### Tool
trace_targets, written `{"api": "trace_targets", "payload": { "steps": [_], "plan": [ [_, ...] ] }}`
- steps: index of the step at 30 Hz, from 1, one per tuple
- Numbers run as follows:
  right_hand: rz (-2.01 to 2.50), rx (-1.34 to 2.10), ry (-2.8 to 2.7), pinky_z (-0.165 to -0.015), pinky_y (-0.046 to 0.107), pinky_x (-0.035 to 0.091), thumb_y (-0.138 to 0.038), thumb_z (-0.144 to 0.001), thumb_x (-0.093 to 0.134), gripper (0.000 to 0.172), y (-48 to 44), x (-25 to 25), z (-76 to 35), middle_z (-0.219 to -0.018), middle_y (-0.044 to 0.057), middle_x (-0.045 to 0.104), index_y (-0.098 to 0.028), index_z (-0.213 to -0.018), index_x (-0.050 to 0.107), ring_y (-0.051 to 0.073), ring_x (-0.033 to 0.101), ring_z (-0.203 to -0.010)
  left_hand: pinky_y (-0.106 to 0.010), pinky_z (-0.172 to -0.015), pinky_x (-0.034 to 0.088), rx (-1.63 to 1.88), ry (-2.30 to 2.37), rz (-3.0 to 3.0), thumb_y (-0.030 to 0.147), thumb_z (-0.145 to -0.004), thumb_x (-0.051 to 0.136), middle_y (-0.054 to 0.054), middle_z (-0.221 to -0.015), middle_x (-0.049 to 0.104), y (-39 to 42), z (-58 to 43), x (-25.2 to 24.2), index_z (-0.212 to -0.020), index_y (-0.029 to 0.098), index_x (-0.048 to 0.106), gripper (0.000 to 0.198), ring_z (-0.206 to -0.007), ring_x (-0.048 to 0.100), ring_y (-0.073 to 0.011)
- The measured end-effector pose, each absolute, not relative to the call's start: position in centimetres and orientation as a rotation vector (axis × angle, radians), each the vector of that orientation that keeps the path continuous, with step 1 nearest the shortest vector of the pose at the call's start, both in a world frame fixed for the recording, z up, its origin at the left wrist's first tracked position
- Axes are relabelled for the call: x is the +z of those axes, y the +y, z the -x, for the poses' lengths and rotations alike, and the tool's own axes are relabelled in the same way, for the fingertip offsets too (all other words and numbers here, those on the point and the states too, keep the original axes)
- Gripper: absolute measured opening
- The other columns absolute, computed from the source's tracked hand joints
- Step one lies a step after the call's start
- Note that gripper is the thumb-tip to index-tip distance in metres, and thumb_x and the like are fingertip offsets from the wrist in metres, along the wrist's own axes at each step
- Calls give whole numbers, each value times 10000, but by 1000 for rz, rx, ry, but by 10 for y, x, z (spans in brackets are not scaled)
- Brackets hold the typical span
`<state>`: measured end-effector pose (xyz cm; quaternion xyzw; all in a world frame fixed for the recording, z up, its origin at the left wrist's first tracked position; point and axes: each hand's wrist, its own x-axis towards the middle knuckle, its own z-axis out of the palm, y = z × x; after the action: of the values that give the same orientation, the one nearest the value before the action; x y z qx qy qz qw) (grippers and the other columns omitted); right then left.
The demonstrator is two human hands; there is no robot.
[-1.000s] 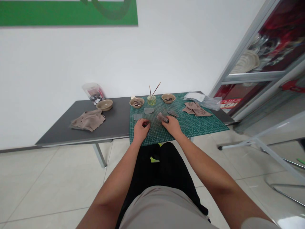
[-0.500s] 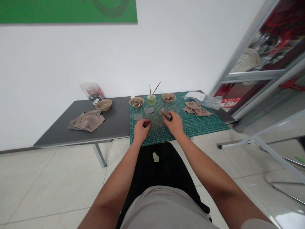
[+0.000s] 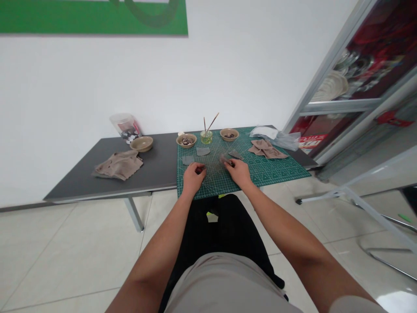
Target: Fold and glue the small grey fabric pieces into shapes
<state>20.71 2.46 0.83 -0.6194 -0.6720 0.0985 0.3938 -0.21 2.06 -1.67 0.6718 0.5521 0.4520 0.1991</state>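
Observation:
Both my hands rest on a green cutting mat on a dark grey table. My left hand is curled shut around a small dark piece that I cannot make out. My right hand pinches a small brownish-grey sheet low over the mat. Three more grey sheets lie just beyond: one by my left hand, one further back, one to the right.
At the mat's back stand two tan bowls holding small dark pieces and a glass of yellowish liquid with sticks. A brown cloth, clear bags, a third bowl, another cloth and a plastic container lie around.
My right hand has lowered the brownish sheet from a raised position back down toward the mat. My left hand has stayed in place, still closed.

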Motion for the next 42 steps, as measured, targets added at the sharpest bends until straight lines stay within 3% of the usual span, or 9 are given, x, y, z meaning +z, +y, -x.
{"api": "trace_targets", "payload": {
  "steps": [4, 9, 14, 21, 24, 26, 31, 36, 42],
  "plan": [
    [1533, 114, -1557, -662, 303, 390, -433, -867, 530, 306, 20, 26, -211, -699, 45, 637, -177, -769, 668, 194, 562, -688, -291, -757, 484, 1248, 1548, -1886, 236, -782, 626, -19, -850, 648, 21, 2, -16, -885, 203, 669, 117, -764, 605, -154],
    [1518, 236, -1603, -746, 327, 441, -417, -778, 653, 340, 20, 15, -211, -914, 87, 707, -174, -1013, 689, 231, 621, -823, -297, -764, 487, 1239, 1558, -1896, 249, -785, 624, -20, -847, 650, 20, 2, -15, -888, 201, 667, 121, -755, 602, -156],
    [1618, 209, -1582, -672, 316, 417, -406, -872, 532, 303, 18, 13, -211, -666, 56, 645, -177, -731, 671, 210, 591, -673, -301, -763, 484, 1233, 1558, -1930, 240, -782, 625, -19, -832, 642, 21, 1, -15, -883, 202, 669, 116, -760, 601, -161],
    [1465, 266, -1535, -787, 336, 458, -430, -764, 673, 433, 16, 10, -209, -975, 96, 712, -164, -1105, 667, 241, 636, -875, -291, -744, 477, 1245, 1549, -1940, 240, -778, 625, -17, -829, 641, 21, 2, -17, -878, 199, 666, 116, -756, 598, -156],
    [1560, 336, -1631, -737, 330, 451, -398, -852, 566, 275, 14, -2, -208, -790, 69, 700, -171, -907, 710, 219, 631, -749, -293, -741, 474, 1243, 1547, -1939, 240, -779, 622, -16, -828, 643, 21, 2, -17, -881, 201, 666, 118, -755, 599, -157],
    [1580, 291, -1588, -696, 322, 441, -422, -887, 511, 325, 13, 0, -208, -694, 52, 666, -171, -811, 703, 207, 608, -678, -294, -740, 472, 1240, 1555, -1939, 242, -780, 622, -18, -827, 645, 21, 2, -16, -885, 200, 669, 122, -754, 598, -157],
    [1419, 309, -1474, -787, 338, 473, -442, -808, 629, 418, 13, 8, -207, -979, 88, 717, -178, -1129, 669, 232, 653, -859, -294, -743, 479, 1253, 1556, -1911, 233, -773, 628, -20, -828, 655, 20, 1, -14, -922, 192, 671, 160, -752, 601, -155],
    [1492, 406, -1616, -800, 365, 482, -410, -850, 583, 270, 18, -4, -202, -908, 83, 734, -201, -949, 722, 244, 671, -839, -299, -765, 493, 1288, 1562, -1816, 260, -776, 647, -22, -837, 679, 19, 2, -16, -979, 193, 676, 216, -750, 613, -153],
    [1372, 328, -1756, -839, 338, 483, -302, -920, 481, 285, 20, 6, -186, -995, 72, 725, -207, -1108, 674, 219, 666, -910, -295, -763, 500, 1216, 1537, -1866, 241, -777, 644, -24, -840, 655, 22, 1, -12, -852, 194, 676, 94, -771, 608, -159]
  ]
}}
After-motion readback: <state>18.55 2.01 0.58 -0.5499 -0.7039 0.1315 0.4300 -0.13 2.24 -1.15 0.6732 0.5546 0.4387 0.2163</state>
